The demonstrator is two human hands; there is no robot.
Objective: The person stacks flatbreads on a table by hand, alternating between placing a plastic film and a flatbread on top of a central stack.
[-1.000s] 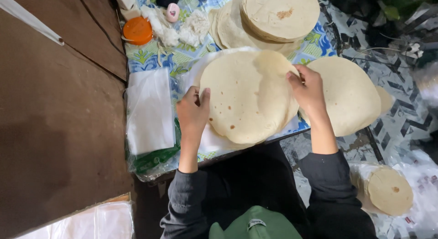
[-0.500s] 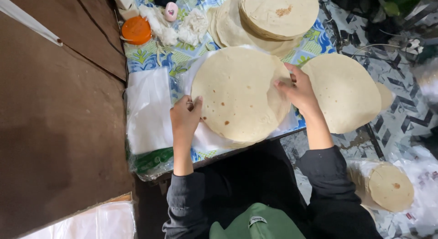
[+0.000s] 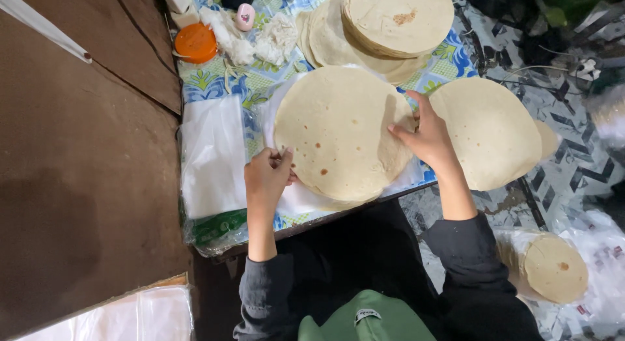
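**Both hands on the tortilla stack**

While we look straight down, our left hand (image 3: 267,178) pinches the near-left edge of a round flour tortilla (image 3: 335,129) — fingers curled, thumb on top, gripping the rim. Our right hand (image 3: 426,138) lies flat and open on the tortilla's right side, fingers spread, pressing its surface. Tortilla sits on top of a small stack over a clear plastic bag (image 3: 296,198), middle of the table with a blue floral tablecloth (image 3: 224,80), near the front edge. Just right of it, touching our right wrist area — a second tortilla pile (image 3: 495,129). Behind, a taller fanned tortilla stack (image 3: 394,22). Left of the work: a pile of clear plastic bags (image 3: 211,155). Far back-left an orange lid (image 3: 195,42), a small pink object (image 3: 245,16), and white crumpled cloth or paper (image 3: 277,38). Low right, off the table, a bagged tortilla bundle (image 3: 553,266). Dark sleeves; brown floor (image 3: 78,171) at left.
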